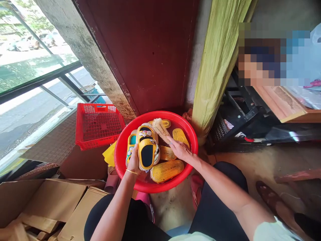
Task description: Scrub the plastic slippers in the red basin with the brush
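Observation:
My left hand (133, 160) holds a yellow sandal (146, 146) with a black insole and a cartoon figure, over the left part of a red basin (193, 144). Wrapped round a scrubbing brush (160, 129) with pale bristles, my right hand (178, 149) is just right of that sandal. Another yellow sandal with a green insole (131, 142) lies partly hidden behind my left hand. Several yellow sandals lie in the basin's water, one sole up (167, 171) near the front rim.
A red plastic crate (100, 125) stands left of the basin, with open cardboard boxes (52, 201) at the lower left. A yellow-green cloth (213, 67) hangs behind right. Wooden furniture (286, 100) and a person's foot (269, 197) are at the right.

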{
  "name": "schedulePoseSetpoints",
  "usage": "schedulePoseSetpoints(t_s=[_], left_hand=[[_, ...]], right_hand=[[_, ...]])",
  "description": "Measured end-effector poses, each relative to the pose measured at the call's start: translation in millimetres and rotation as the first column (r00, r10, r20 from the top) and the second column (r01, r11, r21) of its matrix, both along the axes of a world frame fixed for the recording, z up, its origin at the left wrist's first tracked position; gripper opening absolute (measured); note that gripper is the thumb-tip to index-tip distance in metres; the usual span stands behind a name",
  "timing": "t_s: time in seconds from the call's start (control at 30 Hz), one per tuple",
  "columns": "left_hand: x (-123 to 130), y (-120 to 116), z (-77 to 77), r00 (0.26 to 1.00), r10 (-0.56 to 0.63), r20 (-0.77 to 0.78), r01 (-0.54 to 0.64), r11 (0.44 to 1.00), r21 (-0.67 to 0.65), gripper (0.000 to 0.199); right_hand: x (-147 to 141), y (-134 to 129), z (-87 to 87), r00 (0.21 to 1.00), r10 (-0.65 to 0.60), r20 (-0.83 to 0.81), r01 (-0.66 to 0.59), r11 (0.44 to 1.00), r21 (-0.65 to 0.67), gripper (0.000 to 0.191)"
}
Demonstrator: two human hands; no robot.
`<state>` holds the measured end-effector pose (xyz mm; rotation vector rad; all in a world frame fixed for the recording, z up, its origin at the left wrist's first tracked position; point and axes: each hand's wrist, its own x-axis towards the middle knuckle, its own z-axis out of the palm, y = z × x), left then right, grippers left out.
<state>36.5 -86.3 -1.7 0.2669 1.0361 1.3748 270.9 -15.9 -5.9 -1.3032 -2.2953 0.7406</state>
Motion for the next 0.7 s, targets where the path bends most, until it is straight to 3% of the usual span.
schedulePoseSetpoints(t_s=[0.1,0.33,0.5,0.7], left_hand=[[-2.9,-1.1,5.2,0.998,-0.012,0.057,0.014,0.999,-0.045,0.057],[-15.8,6.4,9.6,0.983,0.035,0.18,-0.047,0.997,0.064,0.065],[-9.3,15.4,9.9,0.966,0.168,0.197,-0.183,0.981,0.058,0.057],[-9.4,24.4,13.4,0.941,0.311,0.13,-0.319,0.947,0.043,0.055]], right_hand=[[-8.2,-4.2,-1.4,0.994,0.111,0.004,-0.111,0.99,0.087,0.057],[-0.5,-6.6,-0.8,0.988,0.067,0.141,-0.072,0.997,0.032,0.059],[-4.9,-20.2,-1.3,0.967,0.195,0.165,-0.22,0.964,0.148,0.057],[4.8,-14.6,10.2,0.914,0.165,0.372,-0.232,0.962,0.142,0.058]])
